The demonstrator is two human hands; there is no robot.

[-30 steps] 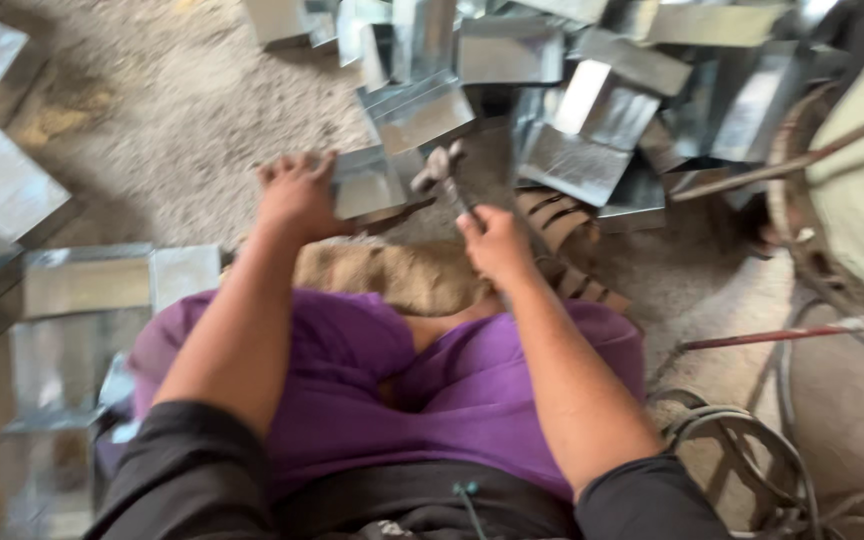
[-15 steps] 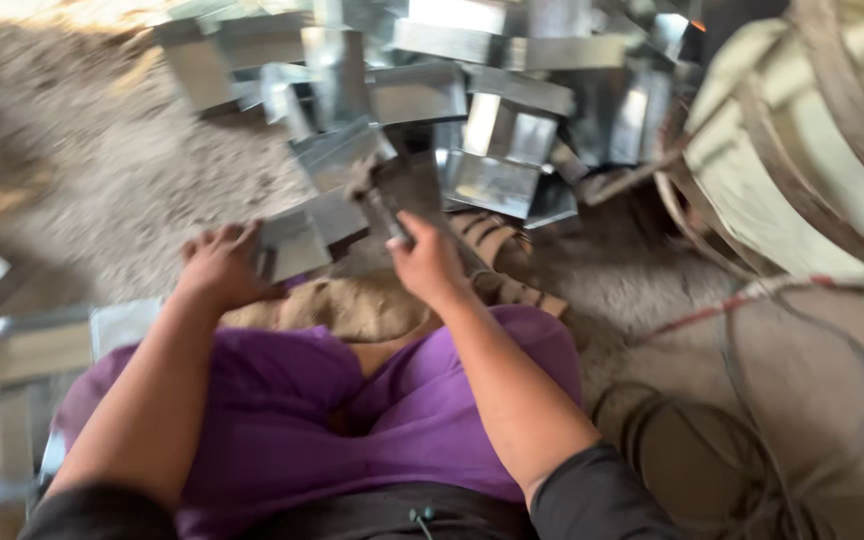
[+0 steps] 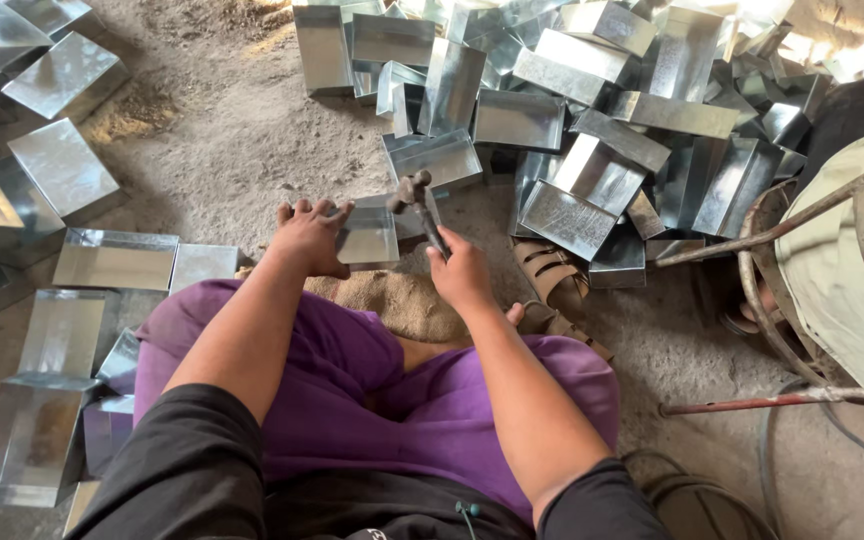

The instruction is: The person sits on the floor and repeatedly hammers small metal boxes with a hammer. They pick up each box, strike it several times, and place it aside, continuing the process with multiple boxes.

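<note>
Hammer (image 3: 420, 205) clenched in right hand (image 3: 460, 272); left hand (image 3: 308, 238) fingers spread on metal tray (image 3: 369, 236)

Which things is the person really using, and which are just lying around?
In use:
left hand steadying a small metal tray
right hand gripping a hammer

Lying about:
heap of metal trays
sandal
cables
</note>
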